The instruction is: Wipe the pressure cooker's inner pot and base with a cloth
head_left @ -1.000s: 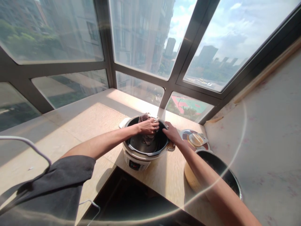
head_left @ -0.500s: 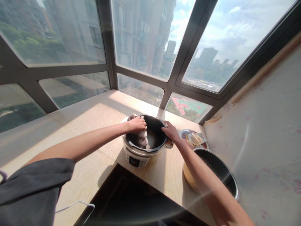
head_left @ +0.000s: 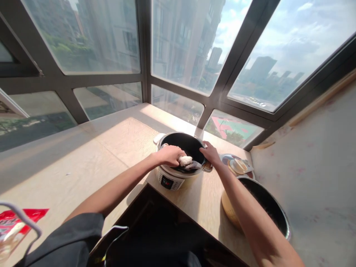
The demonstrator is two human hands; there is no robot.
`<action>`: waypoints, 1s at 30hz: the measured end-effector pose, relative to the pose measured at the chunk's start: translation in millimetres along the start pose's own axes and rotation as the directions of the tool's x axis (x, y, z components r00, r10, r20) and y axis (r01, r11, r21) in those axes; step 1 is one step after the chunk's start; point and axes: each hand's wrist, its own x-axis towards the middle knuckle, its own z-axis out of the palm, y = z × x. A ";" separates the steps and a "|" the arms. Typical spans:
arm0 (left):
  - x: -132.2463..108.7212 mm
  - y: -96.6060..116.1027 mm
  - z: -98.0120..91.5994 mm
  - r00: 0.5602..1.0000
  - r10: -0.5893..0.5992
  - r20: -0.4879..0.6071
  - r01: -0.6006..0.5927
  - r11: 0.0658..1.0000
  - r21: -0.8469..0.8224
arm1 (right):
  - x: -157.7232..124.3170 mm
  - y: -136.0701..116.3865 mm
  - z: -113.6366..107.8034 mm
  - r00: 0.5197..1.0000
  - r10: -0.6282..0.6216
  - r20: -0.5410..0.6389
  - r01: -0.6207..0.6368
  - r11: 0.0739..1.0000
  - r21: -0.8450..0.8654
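Note:
An electric pressure cooker (head_left: 170, 181) with a white body and a small dark control panel stands on the counter without its lid. My left hand (head_left: 169, 155) reaches in over the near rim, closed around a bunched grey-and-white cloth (head_left: 185, 160). That rag lies against the near inner side of the dark pot (head_left: 180, 139). At the right edge, my right hand (head_left: 210, 152) grips the cooker's rim, thumb inside. Its other fingers are mostly hidden behind the edge.
Right of the cooker lies a round lid (head_left: 237, 166) with a knob, behind a large pot (head_left: 232, 209) with a dark interior. A red packet (head_left: 33, 214) and a pale cable (head_left: 20, 213) are at lower left. Windows (head_left: 178, 98) border the counter (head_left: 111, 142).
My left hand has wiped the cloth from the pot's left side round to its near side. My right hand keeps its hold on the rim. The view has swung left, showing the red packet.

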 end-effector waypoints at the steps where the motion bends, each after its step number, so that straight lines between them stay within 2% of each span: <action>1: 1.2 8.2 3.9 0.999 0.010 0.042 -0.010 1.000 -0.014 | 0.0 -0.2 0.1 1.000 0.002 -0.001 -0.002 1.000 -0.003; 3: 6.5 21.5 9.9 0.996 0.007 0.091 -0.002 0.999 -0.047 | -0.1 -0.5 0.4 1.000 0.002 -0.005 -0.002 1.000 -0.006; 5: 15.0 31.0 13.8 0.993 -0.047 0.110 0.059 0.993 -0.103 | 0.6 -0.3 0.7 1.000 0.003 -0.010 -0.003 1.000 -0.004; 9: 37.5 41.9 20.1 0.984 -0.128 0.127 0.151 0.970 -0.192 | 3.8 2.7 1.2 1.000 0.002 -0.007 -0.002 1.000 0.019; 14: 63.4 44.9 32.6 0.975 -0.202 0.097 0.221 0.940 -0.260 | 5.8 7.3 0.6 1.000 -0.014 0.006 0.013 0.998 0.060; 18: 68.2 41.5 34.3 0.978 -0.190 0.090 0.209 0.931 -0.300 | 5.3 6.4 0.0 1.000 -0.001 0.013 0.000 0.998 0.056; 22: 57.7 28.2 21.5 0.982 -0.114 0.150 0.157 0.936 -0.316 | 3.6 3.3 -0.6 1.000 0.026 0.011 -0.026 0.999 0.034; 25: 43.2 6.0 10.5 0.978 0.041 0.206 0.045 0.918 -0.394 | 1.7 1.9 -1.1 0.999 0.037 0.010 -0.038 0.999 0.033; 28: 26.1 -20.0 1.7 0.966 0.183 0.181 -0.050 0.822 -0.567 | 0.7 2.3 -1.3 0.999 0.038 0.005 -0.038 0.998 0.040; 30: 14.8 -33.7 -5.8 0.958 0.267 0.105 -0.134 0.738 -0.662 | 1.0 3.5 -1.0 1.000 0.030 -0.003 -0.030 0.998 0.047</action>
